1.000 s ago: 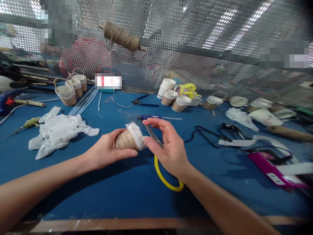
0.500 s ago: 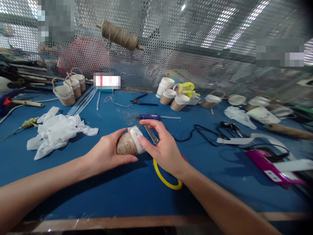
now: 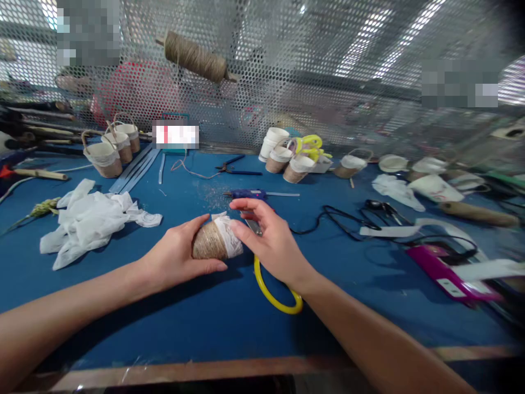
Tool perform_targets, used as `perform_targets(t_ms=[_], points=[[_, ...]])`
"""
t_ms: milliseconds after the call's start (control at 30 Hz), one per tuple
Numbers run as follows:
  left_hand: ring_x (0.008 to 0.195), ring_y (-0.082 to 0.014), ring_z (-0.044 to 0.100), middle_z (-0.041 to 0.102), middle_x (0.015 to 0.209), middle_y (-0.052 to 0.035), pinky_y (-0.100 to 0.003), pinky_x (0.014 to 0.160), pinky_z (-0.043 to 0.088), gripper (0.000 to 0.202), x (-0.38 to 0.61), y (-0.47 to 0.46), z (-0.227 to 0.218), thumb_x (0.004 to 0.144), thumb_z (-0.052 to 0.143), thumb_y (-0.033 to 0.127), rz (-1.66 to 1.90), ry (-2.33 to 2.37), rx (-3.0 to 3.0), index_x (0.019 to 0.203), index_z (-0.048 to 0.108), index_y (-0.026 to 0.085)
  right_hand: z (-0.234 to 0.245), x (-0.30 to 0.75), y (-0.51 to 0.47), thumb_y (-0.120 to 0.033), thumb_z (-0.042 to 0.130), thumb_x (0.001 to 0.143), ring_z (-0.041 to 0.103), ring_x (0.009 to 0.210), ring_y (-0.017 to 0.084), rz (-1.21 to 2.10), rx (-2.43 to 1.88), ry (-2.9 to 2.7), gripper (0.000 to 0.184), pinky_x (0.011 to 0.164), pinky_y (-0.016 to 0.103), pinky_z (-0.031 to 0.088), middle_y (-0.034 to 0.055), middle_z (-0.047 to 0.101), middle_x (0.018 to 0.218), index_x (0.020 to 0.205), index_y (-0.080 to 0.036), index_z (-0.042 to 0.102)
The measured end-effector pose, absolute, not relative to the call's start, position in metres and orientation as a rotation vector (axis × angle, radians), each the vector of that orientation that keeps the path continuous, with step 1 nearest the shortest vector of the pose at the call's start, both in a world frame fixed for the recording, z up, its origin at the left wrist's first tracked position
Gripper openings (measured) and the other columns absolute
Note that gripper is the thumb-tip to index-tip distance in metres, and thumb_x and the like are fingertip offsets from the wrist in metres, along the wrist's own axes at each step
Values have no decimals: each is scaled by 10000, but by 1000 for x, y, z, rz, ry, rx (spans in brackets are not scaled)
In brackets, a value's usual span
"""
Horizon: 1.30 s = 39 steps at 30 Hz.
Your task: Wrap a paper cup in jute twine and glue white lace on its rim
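A small cup wrapped in brown twine (image 3: 208,242), with a white lacy fabric band (image 3: 229,234) around its rim end, lies tilted on its side in my left hand (image 3: 174,249). My left fingers and thumb close round the twine part. At the rim end, my right hand (image 3: 273,241) touches the white band with its thumb. Its index finger is raised apart from the thumb, and the other fingers are partly hidden. Beneath my right hand lie scissors with a yellow handle (image 3: 262,290); their metal part is mostly covered.
White cloth (image 3: 94,221) lies at left. A blue glue gun (image 3: 248,194) and pliers (image 3: 238,165) lie behind my hands. Finished-looking twine cups (image 3: 107,161) stand at the back. A purple power strip (image 3: 443,273) and black cable are at right. Perforated metal screen (image 3: 287,82) rises behind.
The view has shifted slightly. The cup has turned a little, showing more of its white band, and my right hand covers more of the scissors' metal part.
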<state>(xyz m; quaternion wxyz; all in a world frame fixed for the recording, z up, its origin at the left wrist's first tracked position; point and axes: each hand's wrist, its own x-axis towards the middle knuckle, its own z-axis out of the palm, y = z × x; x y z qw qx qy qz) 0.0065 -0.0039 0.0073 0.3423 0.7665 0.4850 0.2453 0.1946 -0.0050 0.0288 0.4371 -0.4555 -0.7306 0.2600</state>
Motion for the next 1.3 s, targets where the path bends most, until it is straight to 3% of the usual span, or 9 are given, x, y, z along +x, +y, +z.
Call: perform_targets(t_ms=[133, 267, 333, 700, 1300], points=[[958, -268, 590, 614, 1107, -133, -403, 831, 464, 785, 5, -2, 11, 631, 654, 530, 603, 1214, 1793, 1253, 424, 111, 31, 196, -7, -281, 544, 826, 545, 1057, 199, 653, -1051, -1744, 236, 936, 403, 414, 73, 588, 1110, 1048, -216, 501], [645, -157, 569, 612, 753, -40, -273, 582, 463, 600, 5, 0, 17, 676, 610, 538, 544, 1038, 1540, 1068, 527, 92, 32, 195, -9, -284, 532, 827, 550, 1045, 204, 598, -1026, -1759, 231, 919, 407, 425, 77, 588, 1103, 1046, -222, 497], [577, -120, 523, 562, 672, -7, -244, 539, 437, 542, 6, 0, 19, 679, 607, 533, 546, 959, 1436, 981, 541, 89, 31, 194, -8, -280, 540, 812, 539, 1052, 213, 516, -1029, -1802, 258, 919, 416, 422, 86, 581, 1104, 1057, -213, 496], [564, -101, 505, 547, 693, -13, -240, 536, 428, 504, 6, 0, 17, 676, 635, 532, 551, 821, 1116, 910, 549, 94, 30, 194, -7, -286, 553, 805, 545, 1016, 204, 491, -1098, -1875, 252, 902, 388, 429, 99, 597, 1073, 1032, -180, 518], [539, -109, 600, 649, 699, -72, -183, 508, 480, 446, 2, 7, 14, 764, 562, 515, 505, 668, 720, 949, 597, 111, 33, 197, -5, -303, 533, 832, 571, 971, 202, 361, -1062, -1911, 191, 869, 383, 459, 77, 618, 1019, 992, -198, 549]])
